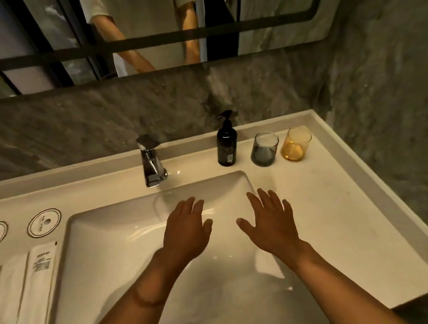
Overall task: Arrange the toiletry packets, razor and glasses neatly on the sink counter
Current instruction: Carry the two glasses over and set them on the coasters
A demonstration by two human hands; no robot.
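Here, left hand (186, 233) and right hand (271, 224), fingers (265, 200) spread, empty.

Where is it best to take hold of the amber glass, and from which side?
Probably around its side wall, near the middle. The amber glass stands upright, rim open, with the grey glass close on its left, so the right hand should come from the front or right.

Glossy white basin (126, 239); polished chrome faucet (152, 163); rough stone wall (71, 124).
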